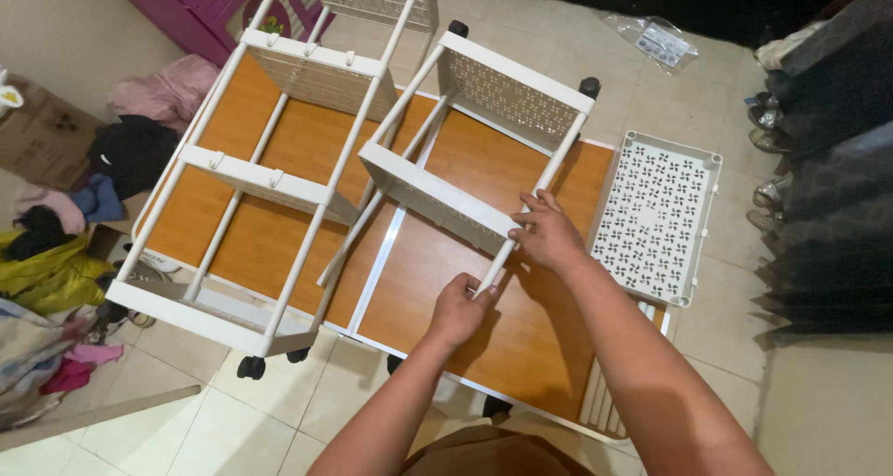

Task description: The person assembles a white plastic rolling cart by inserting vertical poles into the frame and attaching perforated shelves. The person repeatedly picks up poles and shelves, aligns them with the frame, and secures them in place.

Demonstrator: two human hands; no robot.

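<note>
On orange wooden tabletop (521, 337): left hand (459, 307) fingers wrapped round white plastic rack pole (517, 237), fingertips hidden; right hand (547, 234) pinches pole above, pole's lower end covered.

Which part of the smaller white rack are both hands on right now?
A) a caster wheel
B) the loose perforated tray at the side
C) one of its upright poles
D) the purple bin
C: the left hand and right hand both grip one white pole of the rack, at its lower end.

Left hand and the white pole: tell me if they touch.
Touching. The head view shows the left hand wrapped around the lower end of the white pole.
</note>
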